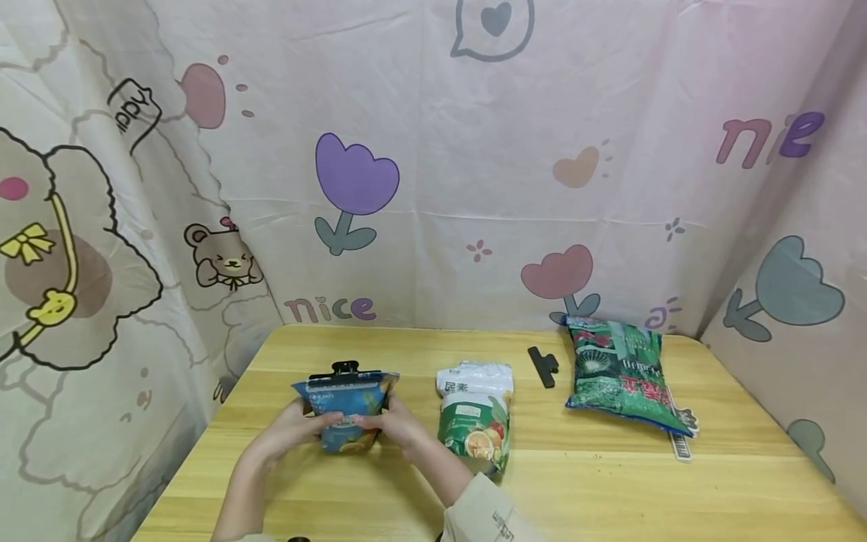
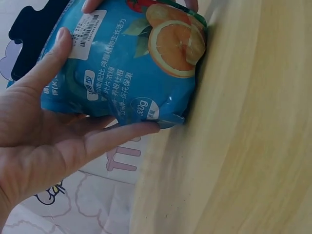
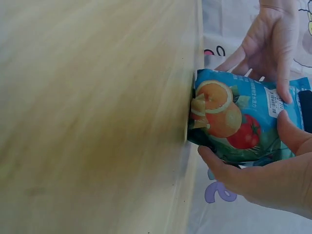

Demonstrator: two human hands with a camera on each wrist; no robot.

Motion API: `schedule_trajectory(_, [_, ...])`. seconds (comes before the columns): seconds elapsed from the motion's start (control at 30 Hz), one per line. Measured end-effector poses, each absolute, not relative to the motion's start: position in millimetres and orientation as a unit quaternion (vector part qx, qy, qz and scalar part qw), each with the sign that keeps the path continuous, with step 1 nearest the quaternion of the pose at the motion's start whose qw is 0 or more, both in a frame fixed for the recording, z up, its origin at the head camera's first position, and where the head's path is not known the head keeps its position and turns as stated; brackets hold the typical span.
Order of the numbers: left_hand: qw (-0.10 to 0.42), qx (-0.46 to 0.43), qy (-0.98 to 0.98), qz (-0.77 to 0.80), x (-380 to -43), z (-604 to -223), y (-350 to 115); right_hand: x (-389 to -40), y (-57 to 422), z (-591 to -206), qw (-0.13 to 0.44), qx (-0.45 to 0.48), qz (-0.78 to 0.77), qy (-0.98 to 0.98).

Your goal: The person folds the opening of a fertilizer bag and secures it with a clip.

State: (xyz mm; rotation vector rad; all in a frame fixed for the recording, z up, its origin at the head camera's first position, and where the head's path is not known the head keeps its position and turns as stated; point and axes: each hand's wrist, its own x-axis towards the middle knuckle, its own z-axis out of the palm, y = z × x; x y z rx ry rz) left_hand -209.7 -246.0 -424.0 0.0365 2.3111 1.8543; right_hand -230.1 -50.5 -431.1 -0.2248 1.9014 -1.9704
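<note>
We hold the blue bag upright over the left part of the table, the left hand and the right hand gripping its two sides, both thumbs pressed on its front. We see a black clip across its top. To its right stands the white-and-green bag; beyond that lie a loose clip and, just beside it, the green bag.

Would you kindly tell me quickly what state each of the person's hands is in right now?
Left hand: holding one side of the blue bag, thumb on its front.
Right hand: holding the bag's other side, thumb also on its front.
</note>
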Motion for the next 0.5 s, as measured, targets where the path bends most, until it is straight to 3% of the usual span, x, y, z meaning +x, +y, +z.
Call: schedule_trajectory(0.5, [0.102, -0.027, 0.800, 0.591, -206.5, -415.8, -242.4, -223.8, -56.8, -424.5, 0.169, -0.072, -0.667, 0.722])
